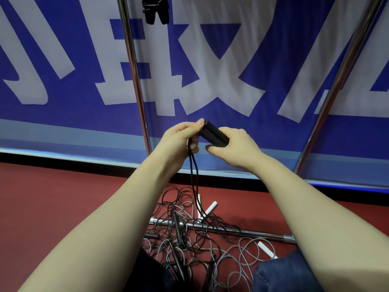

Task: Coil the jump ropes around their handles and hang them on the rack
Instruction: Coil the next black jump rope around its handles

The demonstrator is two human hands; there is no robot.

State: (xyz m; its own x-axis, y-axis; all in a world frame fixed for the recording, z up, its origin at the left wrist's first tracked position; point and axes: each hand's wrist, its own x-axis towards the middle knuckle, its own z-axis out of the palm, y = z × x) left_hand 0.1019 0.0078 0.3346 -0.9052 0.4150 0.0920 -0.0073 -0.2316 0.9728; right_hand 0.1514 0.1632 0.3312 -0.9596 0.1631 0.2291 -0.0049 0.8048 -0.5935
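Two black jump rope handles (213,133) lie side by side in the middle of the head view. My right hand (235,147) grips their lower end. My left hand (181,140) pinches their upper end and the doubled black cord (194,180), which hangs down to a tangled pile of ropes (195,241) on the floor. One coiled black rope (155,9) hangs from the rack at the top edge.
The rack's chrome uprights stand at left (134,76) and right (341,81), with its base bar (248,231) lying under the pile. A blue and white banner (210,70) fills the background. White handles (210,207) lie on the red floor. My denim-clad knees (282,272) are below.
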